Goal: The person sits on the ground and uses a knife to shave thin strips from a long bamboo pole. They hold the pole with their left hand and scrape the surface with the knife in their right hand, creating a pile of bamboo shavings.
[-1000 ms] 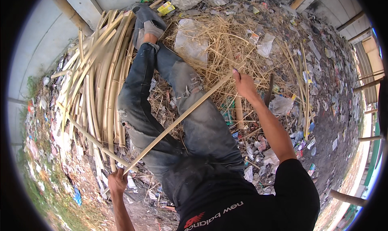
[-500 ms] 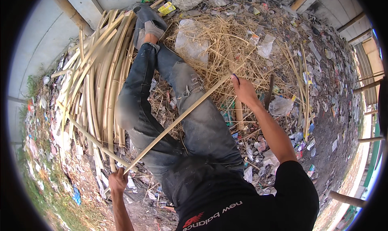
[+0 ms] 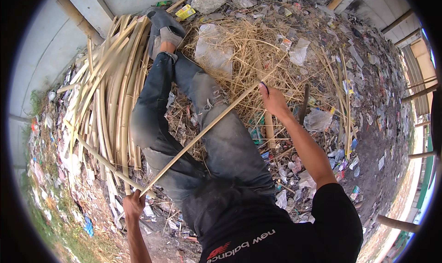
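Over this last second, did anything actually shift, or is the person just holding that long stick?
Very little. The right hand has slid slightly down toward the person along the bamboo strip, keeping its grip. The left hand still holds the strip's near end in the same place. The strip still lies slantwise across the legs, and the pile of bamboo strips and the straw are unchanged.

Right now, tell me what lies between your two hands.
In the head view, the bamboo strip spans from left hand to right hand, crossing over the jeans-clad legs.
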A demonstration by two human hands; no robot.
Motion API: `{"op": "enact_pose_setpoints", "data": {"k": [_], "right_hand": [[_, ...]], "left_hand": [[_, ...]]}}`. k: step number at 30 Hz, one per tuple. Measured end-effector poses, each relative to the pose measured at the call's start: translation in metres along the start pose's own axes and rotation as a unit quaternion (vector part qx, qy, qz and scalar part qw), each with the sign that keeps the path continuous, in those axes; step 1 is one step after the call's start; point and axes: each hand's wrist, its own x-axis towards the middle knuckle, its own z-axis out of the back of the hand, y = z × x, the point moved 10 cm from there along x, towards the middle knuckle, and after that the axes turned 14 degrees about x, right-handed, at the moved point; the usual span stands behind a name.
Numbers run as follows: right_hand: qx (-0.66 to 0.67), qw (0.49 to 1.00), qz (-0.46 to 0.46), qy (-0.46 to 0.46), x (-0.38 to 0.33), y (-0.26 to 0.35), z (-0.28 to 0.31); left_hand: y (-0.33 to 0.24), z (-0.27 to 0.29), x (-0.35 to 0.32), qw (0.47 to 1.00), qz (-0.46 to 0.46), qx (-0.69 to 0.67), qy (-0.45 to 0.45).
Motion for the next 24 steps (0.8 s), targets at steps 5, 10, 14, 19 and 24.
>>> {"op": "enact_pose_setpoints", "data": {"k": [5, 10, 14, 19, 24], "right_hand": [[-0.048, 0.987, 0.114, 0.103, -0.053, 0.055, -0.055], [-0.046, 0.994, -0.050, -0.088, 0.042, -0.061, 0.069], [-0.028, 0.958, -0.068, -0.277, 0.049, -0.155, 0.161], [0.105, 0.975, -0.048, -0.189, 0.014, -0.111, 0.123], [0.048, 0.998, 0.031, -0.040, -0.021, -0.005, 0.016]], "left_hand": [[0.008, -0.007, -0.005, 1.000, 0.003, 0.018, -0.009], [0.012, 0.005, -0.011, 0.999, -0.002, 0.027, -0.022], [0.023, -0.016, -0.007, 0.999, -0.002, -0.011, -0.037], [0.013, -0.006, 0.003, 1.000, -0.015, -0.014, -0.019], [0.016, -0.004, 0.007, 0.999, -0.002, -0.026, 0.031]]}}
